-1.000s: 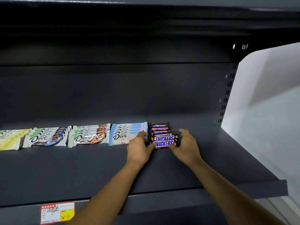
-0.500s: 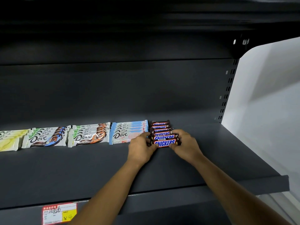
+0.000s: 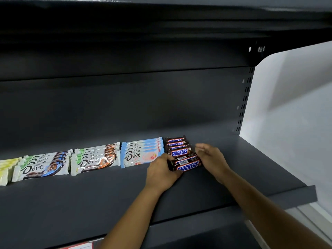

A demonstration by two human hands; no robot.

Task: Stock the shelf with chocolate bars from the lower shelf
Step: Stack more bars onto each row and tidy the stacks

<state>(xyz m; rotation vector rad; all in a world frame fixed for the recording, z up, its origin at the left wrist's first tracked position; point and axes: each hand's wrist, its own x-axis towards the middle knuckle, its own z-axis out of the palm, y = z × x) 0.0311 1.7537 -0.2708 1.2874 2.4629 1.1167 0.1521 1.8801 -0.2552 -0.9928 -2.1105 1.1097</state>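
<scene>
- Reaches with both bare arms over the front edge of a dark grey shelf (image 3: pixel 89 194).
- Grips with the left hand (image 3: pixel 161 171) the left end of the front Snickers bars (image 3: pixel 187 165), fingers curled over the top and thumb at the near side.
- Seems to hold two bars there, one upon the other, the upper showing its barcode and the lower its name; cannot tell whether lifted or resting on the shelf.
- Holds the right hand (image 3: pixel 210 159) at the right end of those bars, fingers loosely bent and closed on nothing; blurred, so cannot tell whether touching the wrapper or just clear of it.
- Places the front Snickers bars crosswise, about midway between the back and front edges, right of the shelf's middle and well apart from its right edge.
- Leaves just behind them a Snickers row (image 3: pixel 177 144), overlapped bars running toward the back edge.
- Lines up leftward from that row, side by side: a pale blue Dove stack (image 3: pixel 142 155) just beside it, an orange-marked Dove stack (image 3: pixel 95 159), a blue-and-brown Dove stack (image 3: pixel 43 166), and a yellow stack (image 3: pixel 3 169) cut off at the left edge.
- Meets at the right edge a white side wall (image 3: pixel 287 123), with a slotted upright (image 3: pixel 244 105) at the back right corner.
</scene>
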